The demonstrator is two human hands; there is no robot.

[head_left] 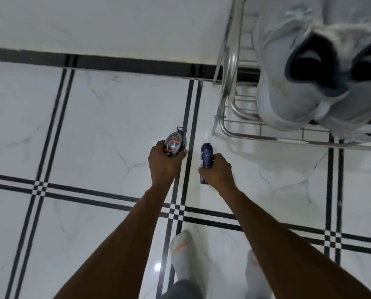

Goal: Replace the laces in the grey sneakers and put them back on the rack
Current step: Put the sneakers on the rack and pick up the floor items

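two grey sneakers (322,67) at the rack (227,67) edge, overhanging open floor (94,126)

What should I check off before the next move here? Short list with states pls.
1. Left hand grips the oval shoe-care case: ok.
2. Right hand grips the dark spray can: ok.
3. Grey sneakers sit on the metal rack: ok.
4. New laces fitted: cannot tell, the sneakers are blurred.
5. A hand free to handle the sneakers: not ok, both are full.
6. Socked feet flat on the tiled floor: ok.
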